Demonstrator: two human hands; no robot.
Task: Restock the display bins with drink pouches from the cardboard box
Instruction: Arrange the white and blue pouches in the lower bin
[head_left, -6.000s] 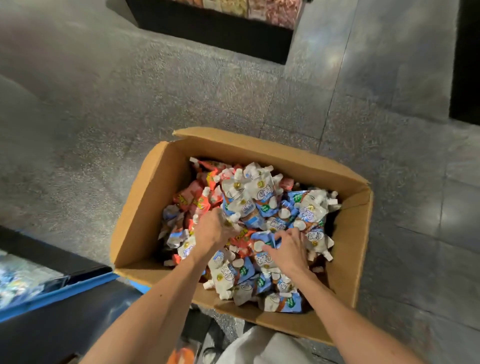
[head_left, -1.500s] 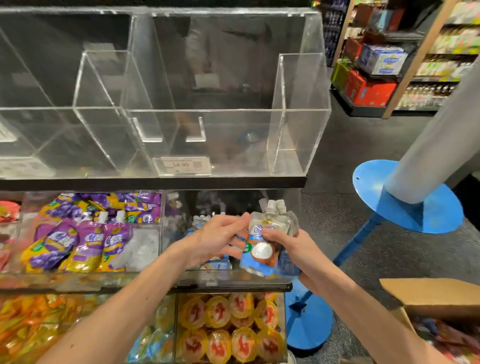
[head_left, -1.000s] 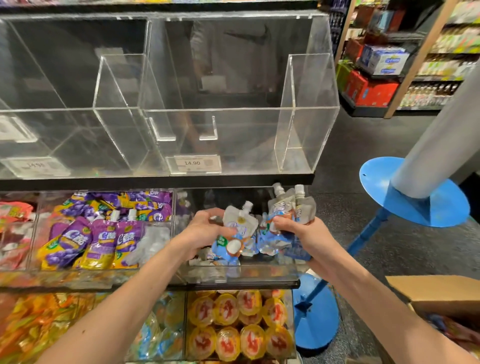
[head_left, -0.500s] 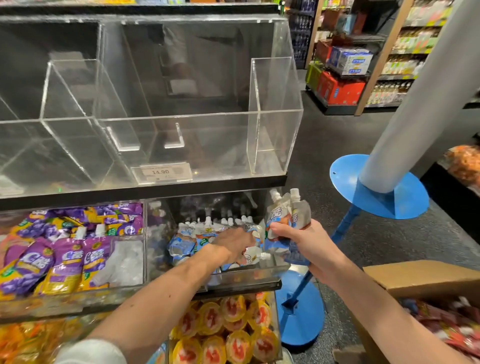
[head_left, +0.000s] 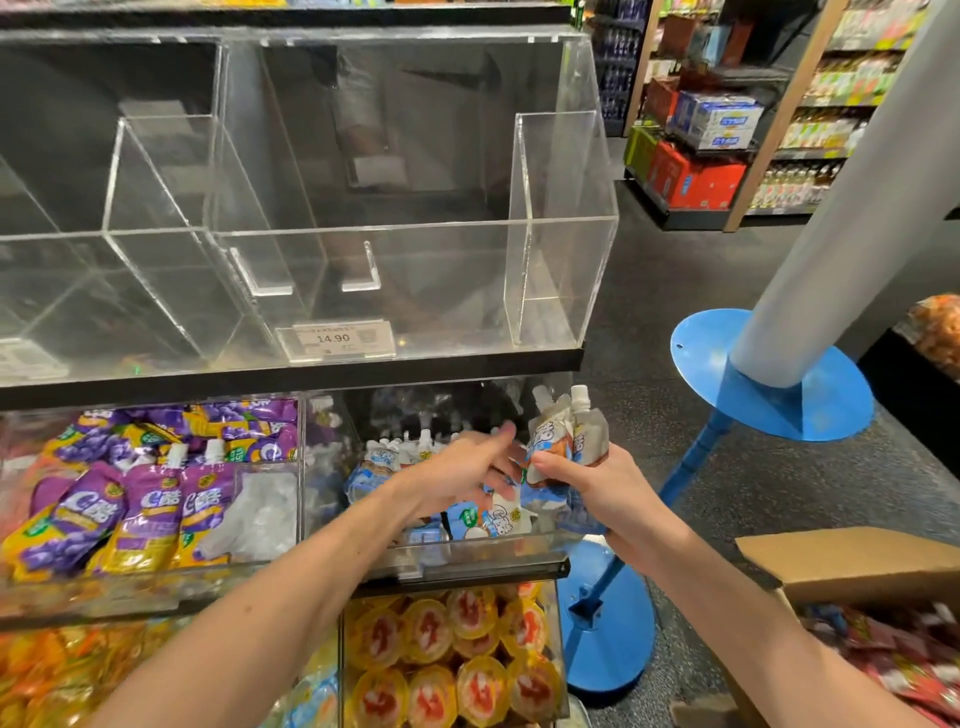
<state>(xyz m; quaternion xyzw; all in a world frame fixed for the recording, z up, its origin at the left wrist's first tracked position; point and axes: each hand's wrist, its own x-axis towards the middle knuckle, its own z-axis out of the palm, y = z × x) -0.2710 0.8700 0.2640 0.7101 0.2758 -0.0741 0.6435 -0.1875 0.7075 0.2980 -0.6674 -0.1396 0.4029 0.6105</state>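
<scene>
My right hand (head_left: 597, 491) grips a small bunch of white-and-blue drink pouches (head_left: 566, 441), spouts up, at the right end of the middle clear display bin (head_left: 540, 545). More blue-and-white pouches (head_left: 395, 460) lie inside that bin. My left hand (head_left: 462, 470) hovers over the bin with fingers stretched out, its fingertips close to the held pouches, holding nothing. The cardboard box (head_left: 852, 566) shows at the lower right, with red pouches inside.
Purple pouches (head_left: 130, 499) fill the bin to the left. An empty acrylic bin (head_left: 415, 291) with a 14.90 price tag sits on the shelf above. Jelly cups (head_left: 457, 660) fill the bin below. A white pillar on a blue base (head_left: 769, 395) stands right.
My left hand has come up out of the bin, letting go of a pouch there, and now stretches toward the pouches that my right hand still holds.
</scene>
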